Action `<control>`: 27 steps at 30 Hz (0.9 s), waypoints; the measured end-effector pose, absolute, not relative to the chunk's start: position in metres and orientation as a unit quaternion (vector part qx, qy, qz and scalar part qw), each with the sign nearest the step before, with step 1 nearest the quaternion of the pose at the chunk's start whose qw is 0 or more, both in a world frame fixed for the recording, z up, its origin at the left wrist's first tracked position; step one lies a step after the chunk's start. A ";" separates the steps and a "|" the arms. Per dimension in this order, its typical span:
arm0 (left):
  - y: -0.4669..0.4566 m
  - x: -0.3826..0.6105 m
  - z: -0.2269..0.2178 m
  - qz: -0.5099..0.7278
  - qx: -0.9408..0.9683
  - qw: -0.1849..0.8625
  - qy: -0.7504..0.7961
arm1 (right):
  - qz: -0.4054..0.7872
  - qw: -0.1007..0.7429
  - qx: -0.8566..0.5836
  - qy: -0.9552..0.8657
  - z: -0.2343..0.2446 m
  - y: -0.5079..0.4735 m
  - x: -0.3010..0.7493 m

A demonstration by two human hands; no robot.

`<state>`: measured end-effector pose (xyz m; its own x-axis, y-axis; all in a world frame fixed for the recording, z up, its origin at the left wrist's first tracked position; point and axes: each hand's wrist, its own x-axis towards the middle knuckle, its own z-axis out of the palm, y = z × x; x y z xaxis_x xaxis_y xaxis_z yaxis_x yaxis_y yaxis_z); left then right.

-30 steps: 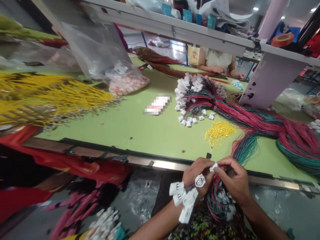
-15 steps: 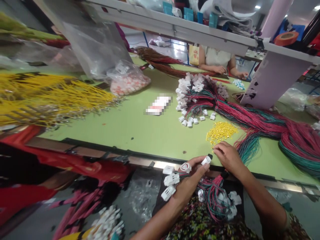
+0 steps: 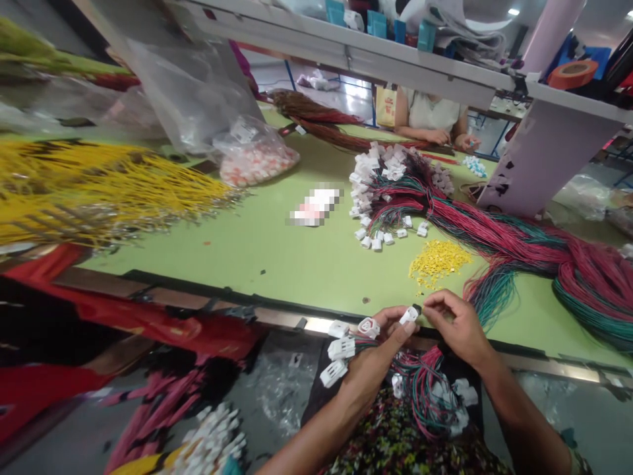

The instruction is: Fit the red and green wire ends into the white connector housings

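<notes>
Between its thumb and fingers, my left hand (image 3: pixel 390 336) grips a white plastic connector (image 3: pixel 409 315) with a black piece at its far end. Several other wired white connectors (image 3: pixel 341 348) stick out behind that hand. My right hand (image 3: pixel 452 320) is pinched close beside the black end; whatever lies between its fingertips is too small to make out. A heap of small yellow pieces (image 3: pixel 439 260) lies on the table just beyond my right hand. In my lap rests a bundle of red and green wires (image 3: pixel 430 396) with white connectors.
A thick bundle of red and green wires (image 3: pixel 504 227) crosses the green table (image 3: pixel 237 264) at the right. Yellow wires (image 3: pixel 99 191) cover its left side, near a bag of orange and white parts (image 3: pixel 257 161). A shelf (image 3: pixel 346 56) spans above; a co-worker (image 3: pixel 432 119) sits opposite.
My right hand has drawn back from the edge of the yellow heap to the connector's black end. My left hand keeps its hold on the connector, nearly in place.
</notes>
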<state>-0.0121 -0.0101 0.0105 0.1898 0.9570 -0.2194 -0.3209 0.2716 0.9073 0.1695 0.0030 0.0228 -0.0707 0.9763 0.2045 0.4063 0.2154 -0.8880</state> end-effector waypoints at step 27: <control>-0.014 -0.007 0.020 0.477 0.309 0.730 0.379 | 0.227 0.529 -0.496 -0.650 0.016 -0.023 0.156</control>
